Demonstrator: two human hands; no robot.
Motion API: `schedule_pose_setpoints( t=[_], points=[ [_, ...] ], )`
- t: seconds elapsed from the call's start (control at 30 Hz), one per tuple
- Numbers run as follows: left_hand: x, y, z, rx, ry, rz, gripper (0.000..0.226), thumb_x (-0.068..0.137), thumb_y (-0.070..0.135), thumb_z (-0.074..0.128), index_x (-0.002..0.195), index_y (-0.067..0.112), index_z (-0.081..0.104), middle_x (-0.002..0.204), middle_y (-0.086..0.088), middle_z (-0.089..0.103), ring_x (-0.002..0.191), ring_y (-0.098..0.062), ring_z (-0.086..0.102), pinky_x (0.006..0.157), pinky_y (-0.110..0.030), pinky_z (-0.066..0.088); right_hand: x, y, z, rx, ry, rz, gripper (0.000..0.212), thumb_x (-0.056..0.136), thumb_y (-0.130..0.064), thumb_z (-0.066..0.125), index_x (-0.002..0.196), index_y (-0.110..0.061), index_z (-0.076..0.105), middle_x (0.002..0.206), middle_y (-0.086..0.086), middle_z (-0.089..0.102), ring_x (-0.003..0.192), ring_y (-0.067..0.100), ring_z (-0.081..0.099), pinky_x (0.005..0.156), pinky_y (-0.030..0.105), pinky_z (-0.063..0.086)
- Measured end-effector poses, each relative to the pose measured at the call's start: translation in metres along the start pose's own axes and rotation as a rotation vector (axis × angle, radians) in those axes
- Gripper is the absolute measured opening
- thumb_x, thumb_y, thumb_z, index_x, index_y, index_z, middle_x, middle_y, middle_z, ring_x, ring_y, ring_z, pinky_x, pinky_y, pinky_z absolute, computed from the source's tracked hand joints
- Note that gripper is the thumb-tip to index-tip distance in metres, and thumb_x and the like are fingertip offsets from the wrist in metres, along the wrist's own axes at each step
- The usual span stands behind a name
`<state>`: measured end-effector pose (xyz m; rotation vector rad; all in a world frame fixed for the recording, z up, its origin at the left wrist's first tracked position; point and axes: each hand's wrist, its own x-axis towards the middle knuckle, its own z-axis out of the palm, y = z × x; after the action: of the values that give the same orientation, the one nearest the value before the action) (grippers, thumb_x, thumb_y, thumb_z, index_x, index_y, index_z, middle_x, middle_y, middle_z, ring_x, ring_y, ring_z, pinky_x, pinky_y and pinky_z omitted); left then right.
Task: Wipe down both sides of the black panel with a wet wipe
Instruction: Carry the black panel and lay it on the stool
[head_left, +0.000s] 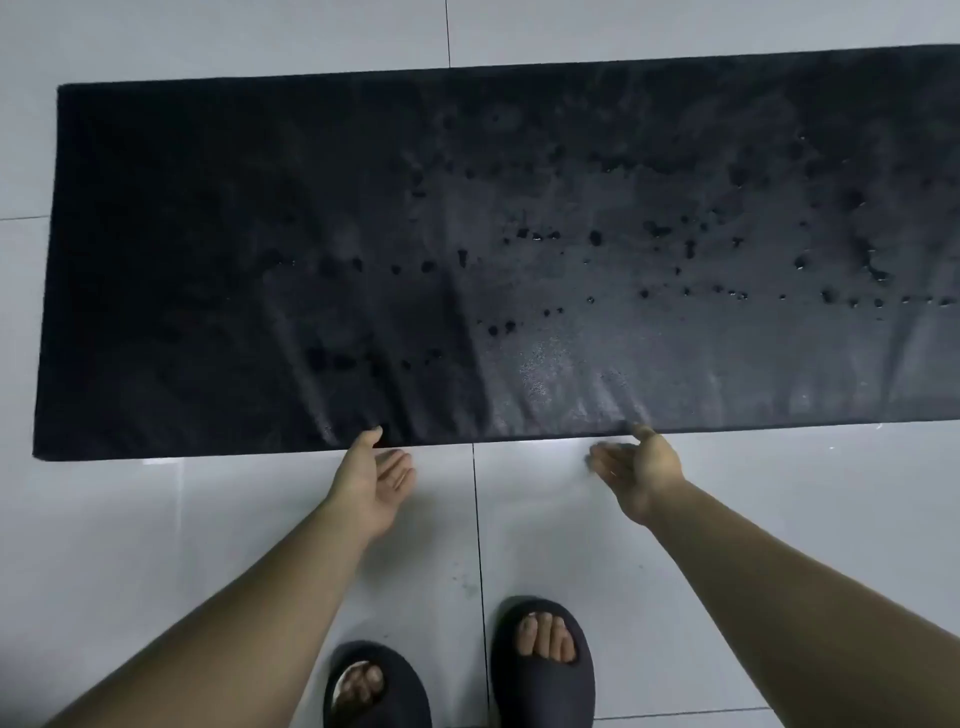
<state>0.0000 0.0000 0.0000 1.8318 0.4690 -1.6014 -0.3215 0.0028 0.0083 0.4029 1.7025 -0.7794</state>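
Note:
A long black panel (260, 234) lies flat on the pale tiled floor and runs past the right edge of the view. Its right half looks greyish with many dark wet spots. My left hand (376, 475) is palm up at the panel's near edge, thumb tip touching the edge, fingers relaxed and holding nothing. My right hand (636, 467) is also palm up just below the near edge, thumb at the edge, fingers loosely extended and slightly blurred. No wet wipe is in view.
Pale grey floor tiles (156, 545) with dark grout lines surround the panel. My two feet in dark slippers (543, 665) stand on the tiles close below the hands.

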Motion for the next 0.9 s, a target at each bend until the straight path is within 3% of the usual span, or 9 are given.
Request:
schedule_pose_setpoints(
  t=[0.1,0.2,0.27,0.4,0.5,0.63,0.73,0.83,0.9],
  points=[
    [0.002,0.003,0.003,-0.02,-0.012,-0.024,0.045,0.098,0.033,0.071,0.132,0.005,0.06,0.13,-0.015,0.067,0.112,-0.02,0.068,0.092,-0.036,0.056,0.003,-0.004,0.002,0.068,-0.053,0.029,0.035,0.105,-0.023,0.059,0.134,-0.004,0.063,0.109,0.019,0.063,0.097,0.034,0.069,0.086,0.044,0.063],
    [-0.004,0.008,0.004,-0.019,-0.01,-0.031,0.049,0.095,0.032,0.076,0.131,0.002,0.061,0.127,-0.013,0.067,0.097,-0.019,0.062,0.08,-0.029,0.055,-0.002,-0.009,0.004,0.092,-0.074,0.049,0.033,0.102,-0.029,0.065,0.125,-0.005,0.066,0.103,0.017,0.067,0.093,0.034,0.07,0.064,0.035,0.063],
    [-0.011,0.011,0.003,-0.003,-0.019,-0.041,0.055,0.091,0.033,0.08,0.132,0.001,0.062,0.114,-0.011,0.065,0.084,-0.017,0.061,0.07,-0.026,0.051,-0.01,-0.013,0.003,0.096,-0.089,0.057,0.032,0.099,-0.034,0.07,0.117,-0.007,0.069,0.096,0.015,0.07,0.083,0.031,0.072,0.058,0.029,0.061],
    [-0.029,0.017,0.0,0.037,-0.024,-0.028,0.051,0.088,0.036,0.084,0.125,0.007,0.064,0.085,-0.004,0.061,0.066,-0.013,0.055,0.062,-0.024,0.04,-0.025,-0.022,-0.002,0.122,-0.089,0.064,0.031,0.092,-0.039,0.079,0.109,-0.013,0.072,0.077,0.005,0.071,0.056,0.018,0.066,0.064,0.027,0.059],
    [-0.05,0.028,0.0,0.086,-0.038,-0.006,0.042,0.084,0.036,0.086,0.111,0.013,0.064,0.073,-0.002,0.058,0.06,-0.012,0.049,0.06,-0.025,0.037,-0.042,-0.034,-0.004,0.166,-0.083,0.052,0.031,0.086,-0.037,0.085,0.103,-0.015,0.072,0.083,0.004,0.065,0.055,0.015,0.062,0.068,0.027,0.059],
    [-0.095,0.052,0.008,0.131,-0.039,0.026,0.038,0.08,0.036,0.089,0.097,0.014,0.063,0.069,0.0,0.058,0.059,-0.011,0.049,0.058,-0.025,0.037,-0.084,-0.059,-0.001,0.178,-0.109,0.031,0.03,0.083,-0.031,0.088,0.103,-0.015,0.072,0.076,0.002,0.06,0.058,0.013,0.059,0.071,0.026,0.057],
    [-0.133,0.072,0.017,0.135,-0.075,0.047,0.038,0.08,0.033,0.089,0.103,0.012,0.067,0.079,-0.002,0.066,0.067,-0.012,0.057,0.062,-0.026,0.041,-0.117,-0.081,0.0,0.185,-0.133,0.007,0.03,0.082,-0.027,0.089,0.102,-0.016,0.069,0.074,0.001,0.059,0.062,0.012,0.057,0.076,0.026,0.055],
    [-0.173,0.094,0.025,0.079,-0.149,0.094,0.045,0.083,0.023,0.088,0.122,0.014,0.069,0.113,-0.008,0.075,0.099,-0.019,0.072,0.074,-0.027,0.05,-0.153,-0.107,0.001,0.17,-0.158,-0.019,0.029,0.083,-0.025,0.087,0.102,-0.016,0.067,0.068,-0.001,0.056,0.063,0.011,0.056,0.076,0.025,0.053],
    [-0.202,0.111,0.033,0.033,-0.164,0.126,0.044,0.085,0.018,0.085,0.125,0.013,0.068,0.122,-0.012,0.073,0.109,-0.023,0.072,0.079,-0.029,0.055,-0.183,-0.126,0.005,0.145,-0.172,-0.045,0.03,0.084,-0.025,0.087,0.104,-0.016,0.067,0.066,-0.001,0.054,0.063,0.011,0.056,0.077,0.025,0.054]
  ],
)
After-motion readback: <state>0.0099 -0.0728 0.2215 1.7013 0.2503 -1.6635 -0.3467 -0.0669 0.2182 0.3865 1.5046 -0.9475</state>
